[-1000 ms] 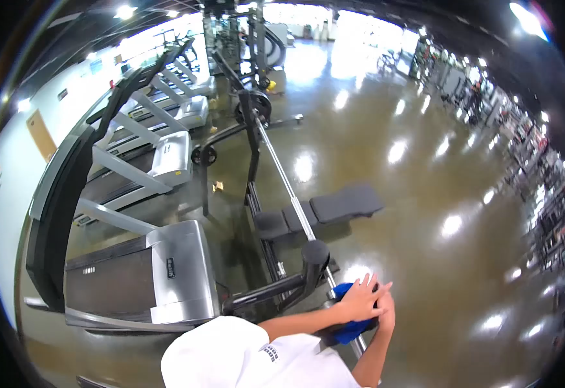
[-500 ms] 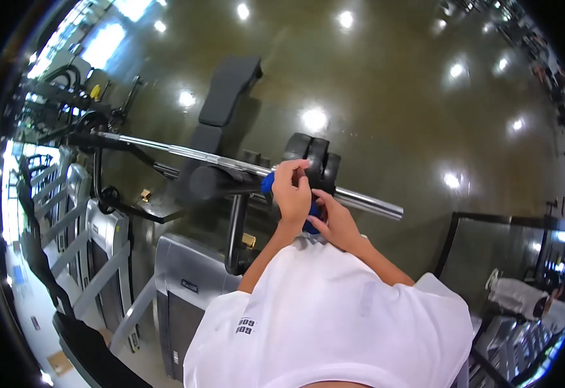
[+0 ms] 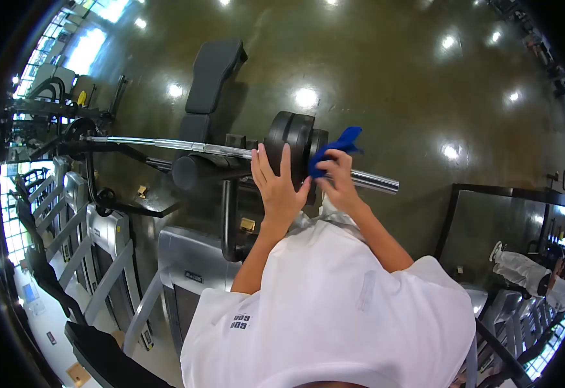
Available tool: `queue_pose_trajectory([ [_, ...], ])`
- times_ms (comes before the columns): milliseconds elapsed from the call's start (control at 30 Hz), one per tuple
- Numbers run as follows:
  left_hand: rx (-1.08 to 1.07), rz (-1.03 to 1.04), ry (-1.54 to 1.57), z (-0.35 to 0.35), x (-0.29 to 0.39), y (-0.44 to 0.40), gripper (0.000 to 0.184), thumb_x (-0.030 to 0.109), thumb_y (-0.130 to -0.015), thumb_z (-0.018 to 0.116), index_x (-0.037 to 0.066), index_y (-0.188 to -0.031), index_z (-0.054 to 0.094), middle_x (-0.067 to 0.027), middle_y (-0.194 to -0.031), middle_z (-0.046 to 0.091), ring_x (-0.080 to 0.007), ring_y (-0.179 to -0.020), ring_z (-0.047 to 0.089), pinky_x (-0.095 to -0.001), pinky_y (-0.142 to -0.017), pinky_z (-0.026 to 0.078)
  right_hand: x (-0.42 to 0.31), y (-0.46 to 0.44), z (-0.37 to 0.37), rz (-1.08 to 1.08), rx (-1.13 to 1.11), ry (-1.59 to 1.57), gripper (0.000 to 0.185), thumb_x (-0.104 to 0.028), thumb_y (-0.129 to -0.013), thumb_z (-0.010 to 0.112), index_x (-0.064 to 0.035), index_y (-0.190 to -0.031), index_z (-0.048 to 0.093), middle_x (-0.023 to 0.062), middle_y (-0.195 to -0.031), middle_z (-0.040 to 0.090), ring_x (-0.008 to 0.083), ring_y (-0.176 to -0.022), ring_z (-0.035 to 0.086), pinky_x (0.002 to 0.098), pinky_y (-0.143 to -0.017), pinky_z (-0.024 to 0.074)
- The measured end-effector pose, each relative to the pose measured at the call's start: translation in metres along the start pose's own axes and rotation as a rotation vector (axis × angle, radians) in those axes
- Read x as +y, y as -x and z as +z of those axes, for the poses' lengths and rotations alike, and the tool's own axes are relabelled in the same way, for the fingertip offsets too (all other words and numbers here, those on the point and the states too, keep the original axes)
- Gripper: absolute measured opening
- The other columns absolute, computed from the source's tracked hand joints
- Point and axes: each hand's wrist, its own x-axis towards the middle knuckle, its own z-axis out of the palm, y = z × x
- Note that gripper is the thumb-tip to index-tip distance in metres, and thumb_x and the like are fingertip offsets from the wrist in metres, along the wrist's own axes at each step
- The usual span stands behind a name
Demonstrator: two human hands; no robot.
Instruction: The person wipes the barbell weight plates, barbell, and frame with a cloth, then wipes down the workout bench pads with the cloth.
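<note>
Blue cloth (image 3: 343,142), pinched in nearer right hand (image 3: 341,187), slanting lengthwise toward far right; left hand (image 3: 282,195), spread, by weight plates (image 3: 287,131).

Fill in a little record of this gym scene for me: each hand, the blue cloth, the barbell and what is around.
Left hand: fingers spread, in front of the dark weight plates; contact with them is unclear
Right hand: fingers curled, holding the blue cloth
Blue cloth: bunched, one end sticking out past the fingers
Barbell: shiny metal bar, its near end sticking out past the plates
Around: a dark padded bench beyond the bar; a grey treadmill on the left
</note>
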Motion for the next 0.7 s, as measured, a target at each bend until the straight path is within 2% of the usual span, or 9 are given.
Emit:
queue_pose_trajectory([
  [33, -0.073, -0.055, -0.085, -0.002, 0.002, 0.001, 0.090, 0.024, -0.077, 0.086, 0.015, -0.157, 0.046, -0.0316, -0.165, 0.027, -0.0526, -0.152, 0.025, -0.0610, -0.120, 0.026, -0.005, -0.005, 0.007, -0.167, -0.106, 0.368, 0.018, -0.011, -0.092, 0.067, -0.0047, -0.109, 0.063, 0.0182, -0.148, 0.044, 0.0396, -0.136, 0.043, 0.0480, -0.119, 0.0315],
  [133, -0.131, -0.074, -0.112, 0.004, -0.005, 0.019, 0.100, 0.030, -0.075, 0.088, 0.017, -0.162, 0.040, -0.0335, -0.167, 0.018, -0.0541, -0.153, 0.019, -0.0645, -0.120, 0.024, -0.014, -0.029, 0.019, -0.270, -0.053, 0.497, 0.013, -0.015, -0.094, 0.068, -0.0047, -0.101, 0.065, 0.0222, -0.152, 0.043, 0.0511, -0.139, 0.039, 0.0546, -0.120, 0.0297],
  [300, -0.099, -0.076, -0.129, 0.019, -0.025, 0.060, 0.103, 0.042, -0.076, 0.090, 0.016, -0.161, 0.039, -0.0352, -0.167, 0.014, -0.0563, -0.152, 0.017, -0.0666, -0.119, 0.023, 0.048, -0.059, 0.031, -0.063, 0.083, 0.105, 0.020, -0.018, -0.099, 0.063, -0.0020, -0.111, 0.062, 0.0226, -0.152, 0.045, 0.0474, -0.144, 0.038, 0.0510, -0.121, 0.0314],
  [400, -0.046, -0.049, -0.159, 0.034, -0.036, 0.081, 0.104, 0.049, -0.077, 0.089, 0.014, -0.160, 0.039, -0.0373, -0.167, 0.011, -0.0578, -0.151, 0.016, -0.0673, -0.118, 0.023, 0.105, -0.104, 0.021, -0.145, -0.123, 0.156, 0.029, -0.019, -0.105, 0.052, 0.0007, -0.124, 0.062, 0.0253, -0.144, 0.053, 0.0426, -0.138, 0.048, 0.0451, -0.117, 0.0369],
  [467, 0.071, 0.033, -0.122, 0.047, -0.048, 0.095, 0.099, 0.047, -0.081, 0.088, 0.012, -0.159, 0.038, -0.0398, -0.165, 0.009, -0.0609, -0.149, 0.015, -0.0696, -0.117, 0.024, 0.108, -0.134, 0.021, 0.212, -0.278, 0.034, 0.037, -0.019, -0.108, 0.043, 0.0008, -0.133, 0.062, 0.0212, -0.132, 0.064, 0.0350, -0.126, 0.059, 0.0410, -0.112, 0.0422],
  [500, 0.069, 0.037, -0.124, 0.053, -0.053, 0.102, 0.099, 0.047, -0.081, 0.088, 0.012, -0.159, 0.038, -0.0398, -0.165, 0.009, -0.0609, -0.149, 0.015, -0.0696, -0.117, 0.024, 0.113, -0.145, 0.018, 0.212, -0.274, 0.031, 0.037, -0.019, -0.108, 0.043, 0.0008, -0.133, 0.062, 0.0212, -0.132, 0.064, 0.0350, -0.126, 0.059, 0.0410, -0.112, 0.0422],
  [567, 0.163, 0.102, -0.107, 0.063, -0.063, 0.113, 0.098, 0.045, -0.084, 0.086, 0.010, -0.160, 0.035, -0.0407, -0.164, 0.008, -0.0631, -0.148, 0.014, -0.0715, -0.116, 0.025, 0.137, -0.160, 0.012, 0.441, -0.630, -0.149, 0.045, -0.026, -0.110, 0.042, -0.0024, -0.144, 0.059, 0.0130, -0.138, 0.064, 0.0221, -0.126, 0.057, 0.0384, -0.112, 0.0420],
  [600, 0.160, 0.111, -0.108, 0.069, -0.067, 0.117, 0.098, 0.045, -0.084, 0.086, 0.010, -0.160, 0.035, -0.0407, -0.164, 0.008, -0.0631, -0.148, 0.014, -0.0715, -0.116, 0.025, 0.162, -0.159, 0.017, 0.674, -0.623, -0.322, 0.043, -0.027, -0.110, 0.043, -0.0044, -0.140, 0.063, 0.0074, -0.129, 0.069, 0.0188, -0.118, 0.061, 0.0372, -0.109, 0.0440],
  [700, 0.243, 0.162, -0.098, 0.078, -0.077, 0.130, 0.096, 0.044, -0.085, 0.085, 0.007, -0.158, 0.034, -0.0412, -0.163, 0.007, -0.0648, -0.147, 0.015, -0.0722, -0.116, 0.025, 0.133, -0.160, 0.007, 0.941, -0.547, -0.393, 0.047, -0.035, -0.111, 0.041, -0.0073, -0.141, 0.064, 0.0055, -0.122, 0.072, 0.0153, -0.111, 0.063, 0.0337, -0.106, 0.0449],
])
